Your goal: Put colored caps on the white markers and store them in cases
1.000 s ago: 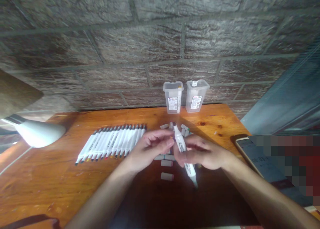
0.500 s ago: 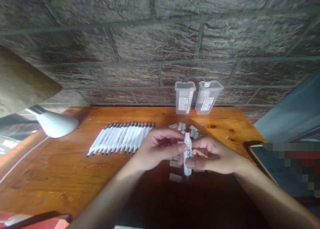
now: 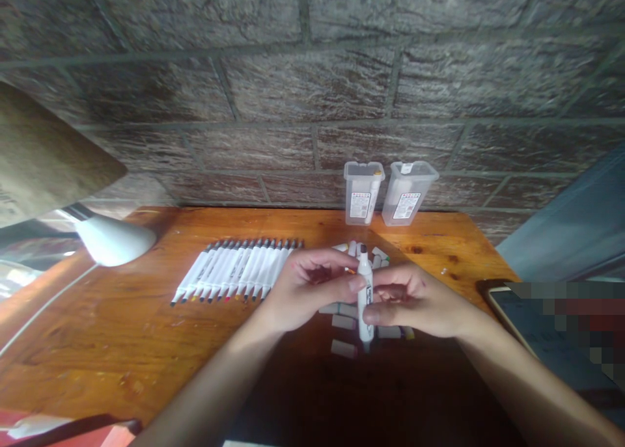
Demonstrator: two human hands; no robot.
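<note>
Between my two hands a white marker (image 3: 365, 304) stands nearly upright, its dark tip uncapped and pointing up. My left hand (image 3: 312, 284) pinches its upper body between thumb and fingers. Lower down, my right hand (image 3: 415, 300) grips the same marker from the right. Loose marker caps (image 3: 344, 348) lie scattered on the table around and behind my hands, partly hidden by them. To the left, a row of uncapped white markers (image 3: 234, 271) lies side by side, with coloured tips toward me; my left hand covers the row's right end.
Two clear plastic containers (image 3: 364, 203) stand at the back against the brick wall (image 3: 273, 95); the left one holds a marker. A lamp (image 3: 114, 239) with a brown shade is at the left. A tablet-like device (image 3: 527, 330) lies right, and something red (image 3: 53, 431) at the near left.
Both hands keep their hold on the marker, which has shifted very slightly. The whole view has moved a little; the row of markers and the containers stay in place.
</note>
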